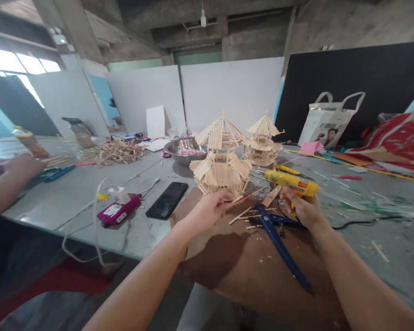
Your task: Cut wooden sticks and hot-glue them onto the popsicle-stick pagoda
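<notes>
My left hand (pixel 209 209) pinches a thin wooden stick (pixel 248 196) and holds it at the base of a two-tier pagoda model (pixel 221 158) built of sticks. My right hand (pixel 301 209) grips a yellow glue gun (pixel 290 180), its nozzle pointing left toward the model's base. Both hands hover over a brown cardboard sheet (pixel 248 262) strewn with loose sticks. A second, smaller stick pagoda (pixel 263 140) stands just behind.
Blue cutters (pixel 279 239) lie on the cardboard. A black phone (pixel 167 200), a pink box (pixel 119 211) with a white cable, a metal bowl (pixel 184 151) and a stick pile (pixel 115 151) sit on the grey table. Another person's hand (pixel 19 168) is at far left. A tote bag (pixel 329 122) stands back right.
</notes>
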Action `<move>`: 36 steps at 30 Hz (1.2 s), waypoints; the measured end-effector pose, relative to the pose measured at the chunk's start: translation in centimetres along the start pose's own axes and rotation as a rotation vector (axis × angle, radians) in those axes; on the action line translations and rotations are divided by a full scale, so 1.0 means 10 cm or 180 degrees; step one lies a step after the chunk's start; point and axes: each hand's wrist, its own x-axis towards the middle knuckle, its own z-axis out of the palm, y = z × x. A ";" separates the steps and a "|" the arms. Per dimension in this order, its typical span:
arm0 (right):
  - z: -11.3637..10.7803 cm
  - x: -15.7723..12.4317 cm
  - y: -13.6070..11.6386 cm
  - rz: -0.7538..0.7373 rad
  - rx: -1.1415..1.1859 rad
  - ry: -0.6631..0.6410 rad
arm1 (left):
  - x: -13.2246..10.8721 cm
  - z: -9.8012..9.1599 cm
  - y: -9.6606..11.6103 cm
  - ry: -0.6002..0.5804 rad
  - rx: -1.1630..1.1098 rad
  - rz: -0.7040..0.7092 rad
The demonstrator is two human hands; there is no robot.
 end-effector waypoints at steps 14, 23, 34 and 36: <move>0.01 -0.02 -0.01 -0.0015 -0.0072 0.0024 | 0.36 -0.61 0.05 0.1568 -0.2373 -0.0390; 0.00 -0.01 0.00 -0.0100 0.0004 -0.0028 | 0.54 -0.65 0.03 0.1495 -0.2274 -0.0605; 0.04 -0.03 -0.06 -0.0027 -0.0048 -0.0002 | 0.50 -0.68 0.10 0.1273 -0.2143 -0.0452; 0.04 -0.03 -0.06 -0.0016 -0.0117 0.0000 | 0.51 -0.69 0.08 0.1212 -0.2106 -0.0436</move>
